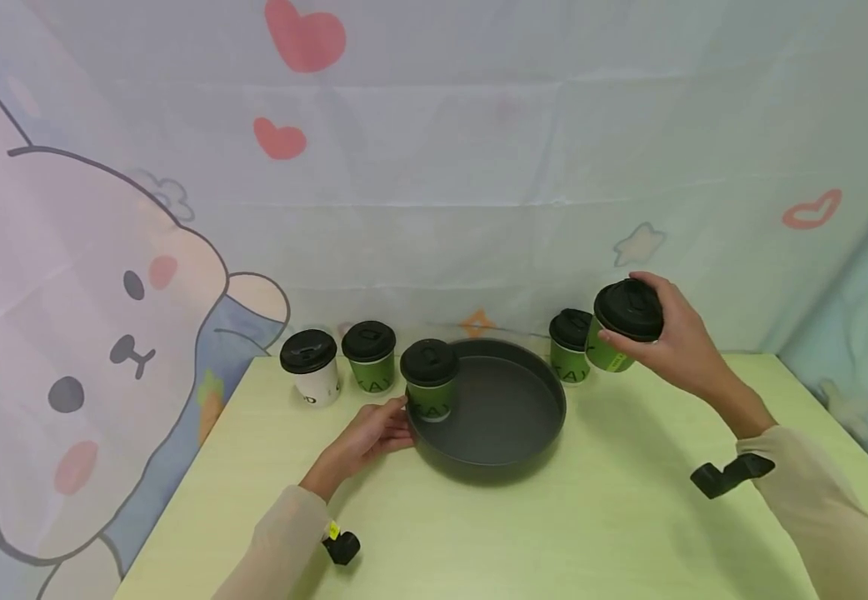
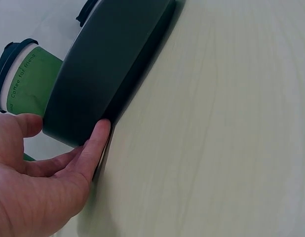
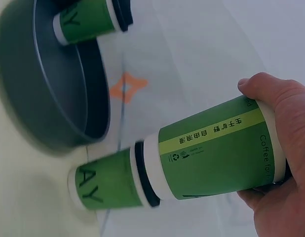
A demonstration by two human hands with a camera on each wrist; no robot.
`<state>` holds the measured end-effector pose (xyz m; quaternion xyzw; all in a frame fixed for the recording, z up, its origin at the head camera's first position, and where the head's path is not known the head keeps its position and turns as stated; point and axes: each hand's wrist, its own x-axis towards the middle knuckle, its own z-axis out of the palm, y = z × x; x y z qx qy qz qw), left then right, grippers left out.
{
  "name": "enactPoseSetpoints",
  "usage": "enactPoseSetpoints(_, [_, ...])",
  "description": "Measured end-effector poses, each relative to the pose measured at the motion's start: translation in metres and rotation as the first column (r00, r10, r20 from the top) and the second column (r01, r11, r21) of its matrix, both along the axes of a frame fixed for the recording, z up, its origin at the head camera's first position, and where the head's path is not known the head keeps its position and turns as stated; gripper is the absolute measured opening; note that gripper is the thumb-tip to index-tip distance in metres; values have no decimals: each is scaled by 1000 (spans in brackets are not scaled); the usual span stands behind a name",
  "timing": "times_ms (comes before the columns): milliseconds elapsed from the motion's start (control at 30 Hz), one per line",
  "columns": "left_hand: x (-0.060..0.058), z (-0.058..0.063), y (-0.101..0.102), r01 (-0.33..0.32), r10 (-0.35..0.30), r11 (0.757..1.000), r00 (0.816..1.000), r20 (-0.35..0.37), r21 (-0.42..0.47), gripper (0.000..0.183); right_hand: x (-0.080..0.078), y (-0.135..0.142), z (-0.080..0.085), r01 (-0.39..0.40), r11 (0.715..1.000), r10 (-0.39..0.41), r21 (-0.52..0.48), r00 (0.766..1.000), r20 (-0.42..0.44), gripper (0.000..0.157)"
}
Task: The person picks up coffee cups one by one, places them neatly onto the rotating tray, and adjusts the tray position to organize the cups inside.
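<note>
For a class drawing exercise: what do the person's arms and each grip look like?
The left arm wears a long, pale cream cloth sleeve; a matching right sleeve covers the other. Near the cuffs sit a small, black, blocky left device, with a bright yellow tag, and a black, angular right device. Left grip and right grip are gloveless.

Pale table [image 1: 554, 525], dark round pan [image 1: 505, 425] on it, white cup [image 1: 317, 379] and green cup [image 1: 372, 372] left, another green cup [image 1: 569, 362] right
</note>
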<state>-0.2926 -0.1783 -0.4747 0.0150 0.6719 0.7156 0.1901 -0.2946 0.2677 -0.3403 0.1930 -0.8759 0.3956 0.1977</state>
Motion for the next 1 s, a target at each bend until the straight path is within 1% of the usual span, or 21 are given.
enactPoseSetpoints(133, [0, 0, 0, 5, -5, 1000, 1000, -6, 1, 57, 6, -20, 3, -65, 998, 65, 9, 998, -21, 90])
enactPoseSetpoints(300, [0, 0, 1, 12, -12, 1000, 1000, -15, 3, 57, 13, -46, -1, -134, 991, 135, 28, 990, -36, 87])
enactPoseSetpoints(567, [0, 0, 0, 16, -16, 1000, 1000, -15, -3, 57, 21, -81, -15, -249, 968, 249, 40, 968, -8, 88])
enactPoseSetpoints(833, [2, 2, 1, 10, -10, 1000, 1000, -12, -10, 57, 27, -108, -34, -316, 948, 315, 43, 949, 18, 90])
enactPoseSetpoints(1000, [3, 2, 1, 3, -4, 1000, 1000, -11, -5, 57, 30, -125, -49, -347, 937, 347, 36, 938, 29, 90])
